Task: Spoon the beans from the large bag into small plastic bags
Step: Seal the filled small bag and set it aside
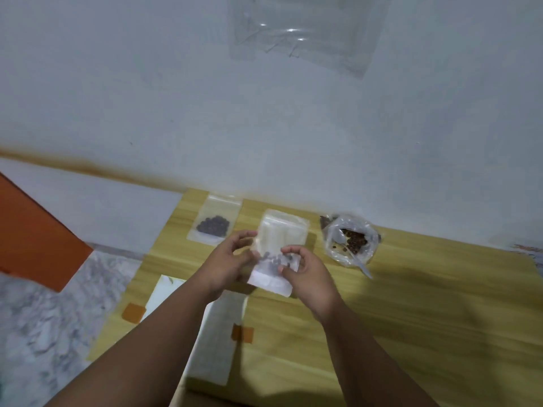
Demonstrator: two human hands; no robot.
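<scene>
Both hands hold a small clear plastic bag (271, 279) with a few dark beans in it, just above the wooden table (411, 304). My left hand (227, 264) pinches its left edge and my right hand (305, 270) grips its right side. Behind it a stack of empty small bags (283, 230) lies flat. A filled small bag (213, 223) of dark beans lies at the back left. The large bag (349, 237) of beans sits open at the back right, with a plastic spoon (360, 264) resting in it, handle pointing toward me.
White paper sheets (219, 342) held by orange tape lie on the table near my forearms. An orange board (32, 230) stands at the left over a marbled floor. A grey wall rises behind the table, with clear plastic sheet (305, 30) stuck high on it.
</scene>
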